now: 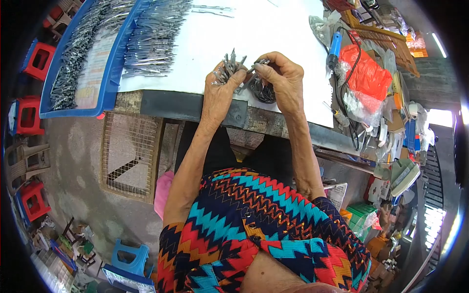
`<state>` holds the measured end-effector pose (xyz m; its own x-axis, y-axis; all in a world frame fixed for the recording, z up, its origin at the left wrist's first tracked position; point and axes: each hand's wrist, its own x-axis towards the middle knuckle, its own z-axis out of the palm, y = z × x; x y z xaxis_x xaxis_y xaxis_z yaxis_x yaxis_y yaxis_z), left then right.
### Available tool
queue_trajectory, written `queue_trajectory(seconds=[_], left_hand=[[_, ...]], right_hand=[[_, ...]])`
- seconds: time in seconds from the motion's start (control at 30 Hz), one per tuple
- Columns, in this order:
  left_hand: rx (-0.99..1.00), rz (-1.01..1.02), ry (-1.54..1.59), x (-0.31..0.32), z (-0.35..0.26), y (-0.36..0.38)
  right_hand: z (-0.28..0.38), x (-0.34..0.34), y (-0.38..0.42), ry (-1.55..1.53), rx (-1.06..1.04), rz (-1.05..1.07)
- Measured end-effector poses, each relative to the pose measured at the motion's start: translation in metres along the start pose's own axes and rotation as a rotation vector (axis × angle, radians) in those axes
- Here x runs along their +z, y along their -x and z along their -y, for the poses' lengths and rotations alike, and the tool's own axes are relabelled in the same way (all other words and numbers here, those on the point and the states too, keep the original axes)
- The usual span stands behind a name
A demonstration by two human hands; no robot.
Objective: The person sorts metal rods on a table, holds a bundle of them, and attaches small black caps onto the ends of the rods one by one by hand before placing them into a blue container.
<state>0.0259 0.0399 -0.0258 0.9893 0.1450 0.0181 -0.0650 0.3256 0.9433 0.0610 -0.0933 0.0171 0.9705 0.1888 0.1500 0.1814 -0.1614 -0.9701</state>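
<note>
Head view: both hands closed, left (221, 83) around metal pins (232, 63), right (283, 78) pinching one blurred pin (258, 63).

This is looking like a small, informal workshop, open to a bare concrete floor (73, 161). A white tabletop (273, 29) is carrying rows of thin metal pieces (151, 39), and a blue tray (83, 63) beside them is holding many more. A blue-handled soldering iron (334, 49) with its black cord is lying by plastic bags (364, 73) of parts. Red plastic stools (36, 58) are standing around, and clutter is crowding the right edge.
</note>
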Motion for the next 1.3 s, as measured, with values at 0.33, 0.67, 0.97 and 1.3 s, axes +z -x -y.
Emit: queue_trajectory(seconds=[0.33, 0.67, 0.97, 1.3], left_hand=[[0.071, -0.075, 0.091, -0.002, 0.0, -0.001], [0.026, 0.043, 0.009, -0.005, 0.003, 0.002], [0.016, 0.094, -0.003, -0.006, 0.003, 0.002], [-0.008, 0.126, -0.037, -0.007, 0.003, 0.002]], right_hand=[[-0.002, -0.052, -0.063, -0.313, -0.001, -0.249], [-0.058, 0.025, -0.151, -0.57, 0.41, -0.211], [-0.061, 0.054, -0.164, -0.425, 0.377, -0.017], [-0.038, 0.031, -0.151, 0.58, 0.095, 0.219]])
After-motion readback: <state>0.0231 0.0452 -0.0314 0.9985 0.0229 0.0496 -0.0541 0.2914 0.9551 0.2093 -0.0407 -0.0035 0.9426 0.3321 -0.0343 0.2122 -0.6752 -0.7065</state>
